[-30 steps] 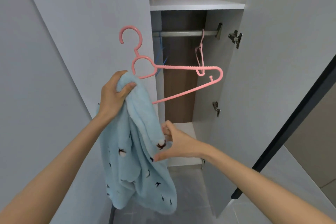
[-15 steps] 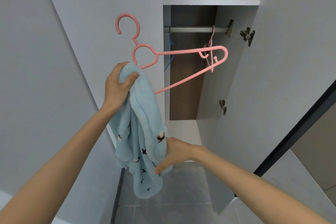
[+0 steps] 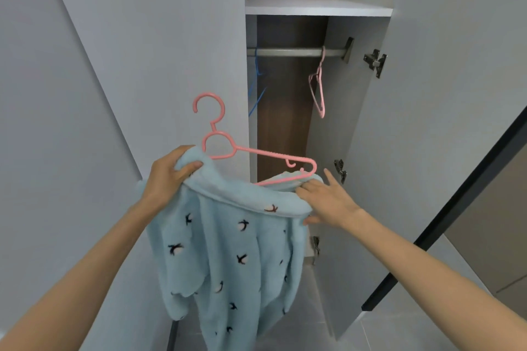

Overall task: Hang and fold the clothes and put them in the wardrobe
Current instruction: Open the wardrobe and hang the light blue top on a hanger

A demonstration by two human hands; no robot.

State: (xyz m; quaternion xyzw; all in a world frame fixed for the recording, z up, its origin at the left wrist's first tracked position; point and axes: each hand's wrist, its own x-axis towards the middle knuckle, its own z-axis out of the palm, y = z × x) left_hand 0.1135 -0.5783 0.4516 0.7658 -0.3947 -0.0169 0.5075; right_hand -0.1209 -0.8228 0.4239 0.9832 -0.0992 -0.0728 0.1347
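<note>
"Garment (image 3: 228,251) first: where is it?"

"In the air in front of the open wardrobe (image 3: 285,122), not inside it. It's pale blue fleece with small dark bird marks, draped over a pink hanger (image 3: 271,153) whose hook points up. The collar runs along the hanger's lower bar and the rest hangs down toward the floor (image 3: 299,322)."

"And your hands?"

"My left hand (image 3: 168,177) grips the bunched collar at the hanger's left end, thumb on top of the cloth. Whether it also has the bar underneath, I cannot tell. My right hand (image 3: 328,202) is at the hanger's right end and pinches the collar edge, thumb below and fingers above, with one finger sticking out straight."

"What's behind them?"

"A metal rail (image 3: 293,52) crosses the wardrobe under a white shelf (image 3: 313,6). A second pink hanger (image 3: 318,88) hangs near its right end, and a blue hanger (image 3: 256,85) at the left is partly hidden. The right door (image 3: 427,94) stands open just beside my right hand."
</note>
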